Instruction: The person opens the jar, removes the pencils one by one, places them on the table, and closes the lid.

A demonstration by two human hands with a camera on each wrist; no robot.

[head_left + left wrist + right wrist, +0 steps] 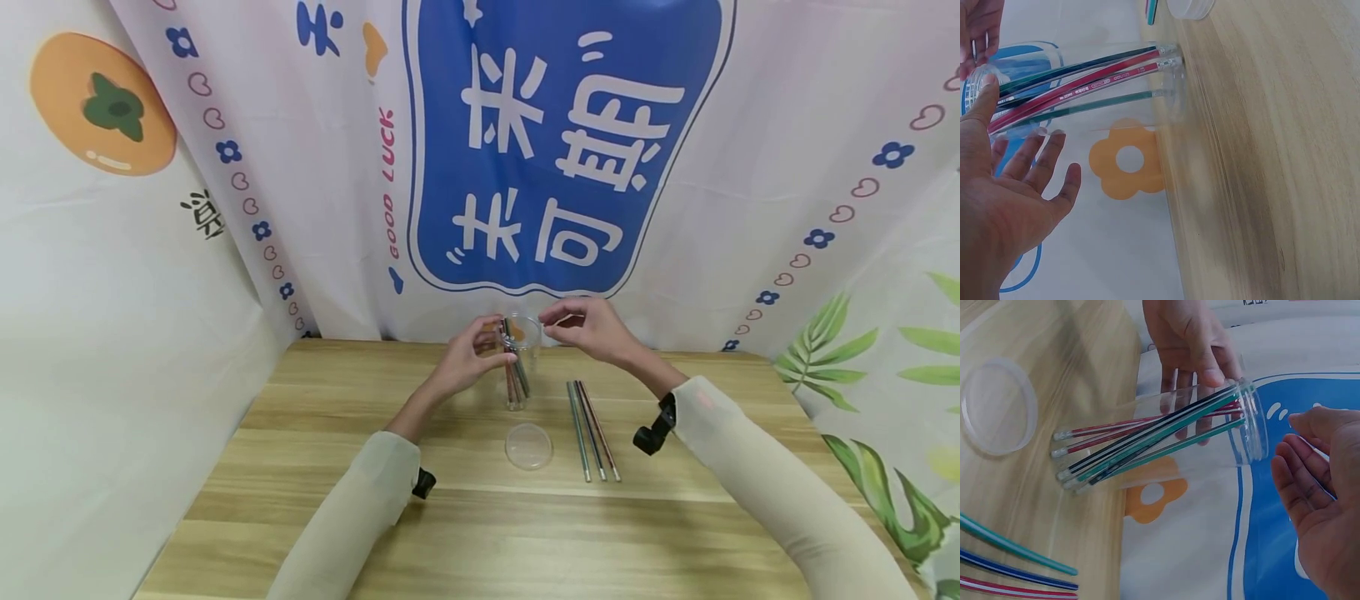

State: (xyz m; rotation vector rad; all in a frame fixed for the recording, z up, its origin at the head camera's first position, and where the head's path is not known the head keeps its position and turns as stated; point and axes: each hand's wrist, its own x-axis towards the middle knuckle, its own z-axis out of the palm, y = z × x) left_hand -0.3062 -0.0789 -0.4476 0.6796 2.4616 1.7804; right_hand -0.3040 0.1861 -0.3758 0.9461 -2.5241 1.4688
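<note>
At the centre of your head view, the clear jar (533,358) looks like smooth, glossy plastic, the lid (528,447) below it cloudier plastic. Your pencils (591,432), right of centre, look shiny-coated on a smooth wood-grain tabletop (330,417); the backdrop (341,192) above is creased cloth.

The head view looks forward and down from above, farthest off, covering the table (495,533) and the cloth (547,175) behind it. The left wrist view looks past the left hand (1013,194) at the jar (1110,119) from close range, turned sideways, with the table at frame right. The right wrist view, also close, faces the jar from the right hand (1332,494), with the table at frame left. Both wrist views share the jar, the pencils (1085,89) and the cloth's orange flower (1175,490).
</note>
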